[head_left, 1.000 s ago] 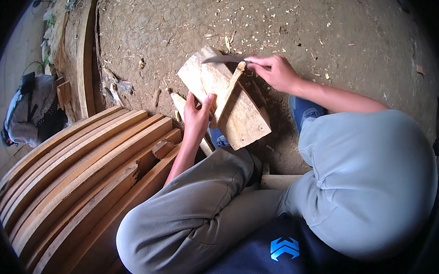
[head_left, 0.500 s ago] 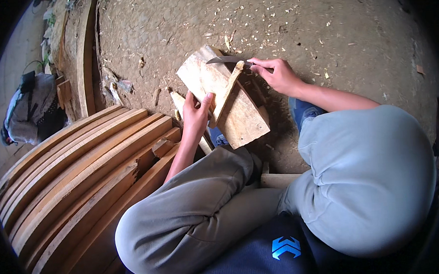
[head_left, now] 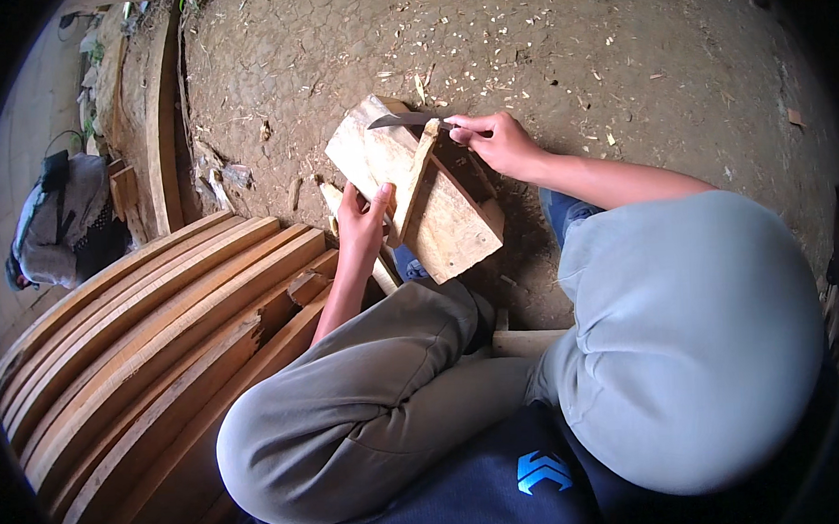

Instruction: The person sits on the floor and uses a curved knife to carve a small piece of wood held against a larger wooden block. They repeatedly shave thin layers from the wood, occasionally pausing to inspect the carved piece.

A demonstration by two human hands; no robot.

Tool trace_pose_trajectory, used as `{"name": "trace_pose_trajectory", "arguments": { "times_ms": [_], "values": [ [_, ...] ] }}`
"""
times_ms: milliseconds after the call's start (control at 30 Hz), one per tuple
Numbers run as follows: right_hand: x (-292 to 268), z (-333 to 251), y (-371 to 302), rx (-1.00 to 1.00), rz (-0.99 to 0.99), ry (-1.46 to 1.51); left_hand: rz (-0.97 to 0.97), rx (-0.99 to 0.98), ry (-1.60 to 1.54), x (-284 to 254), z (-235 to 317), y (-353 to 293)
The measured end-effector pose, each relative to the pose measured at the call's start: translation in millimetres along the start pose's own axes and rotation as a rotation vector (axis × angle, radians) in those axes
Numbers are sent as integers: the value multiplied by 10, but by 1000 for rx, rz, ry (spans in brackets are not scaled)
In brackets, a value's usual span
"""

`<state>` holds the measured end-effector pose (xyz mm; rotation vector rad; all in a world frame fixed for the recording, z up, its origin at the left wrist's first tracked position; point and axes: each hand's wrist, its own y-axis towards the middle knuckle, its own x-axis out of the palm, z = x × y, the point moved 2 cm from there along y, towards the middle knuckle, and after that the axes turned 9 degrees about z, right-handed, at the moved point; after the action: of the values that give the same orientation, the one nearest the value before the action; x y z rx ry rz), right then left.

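A pale, thick wooden board (head_left: 454, 230) slants in front of me above my feet, with another wooden piece visible under its right edge. My left hand (head_left: 361, 220) is closed on its left edge, thumb on the upper face and fingers partly hidden. A narrow, rough-ended wood strip (head_left: 415, 183) lies across the board, close to that thumb. In my right hand (head_left: 500, 144) is a knife, fingers wrapped around its handle. The dark knife blade (head_left: 399, 120) points left over the far end of the board, just beyond the strip's upper end.
Several sawn planks (head_left: 174, 315) are stacked at my left. Wood chips (head_left: 471, 58) are scattered over the dirt ground (head_left: 618, 85). Another person (head_left: 67, 221) is bent over at the far left, beside a long timber (head_left: 163, 133). My bent knees flank the near side.
The whole view has shifted slightly, with the board, strip and knife now a little further left in it. Both hands keep their grips.
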<state>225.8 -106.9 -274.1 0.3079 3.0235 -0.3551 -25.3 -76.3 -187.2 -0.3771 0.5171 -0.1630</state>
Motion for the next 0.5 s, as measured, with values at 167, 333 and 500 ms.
{"name": "trace_pose_trajectory", "arguments": {
  "times_ms": [167,333,500],
  "values": [
    [108,-363,51,463,-16,11,-7,-95,-40,14,17,-22],
    [78,-664,442,236,-72,-16,-3,-14,-77,46,115,-62],
    [-159,-308,267,77,-26,-1,-7,2,-99,46,62,-45]
  ]
}}
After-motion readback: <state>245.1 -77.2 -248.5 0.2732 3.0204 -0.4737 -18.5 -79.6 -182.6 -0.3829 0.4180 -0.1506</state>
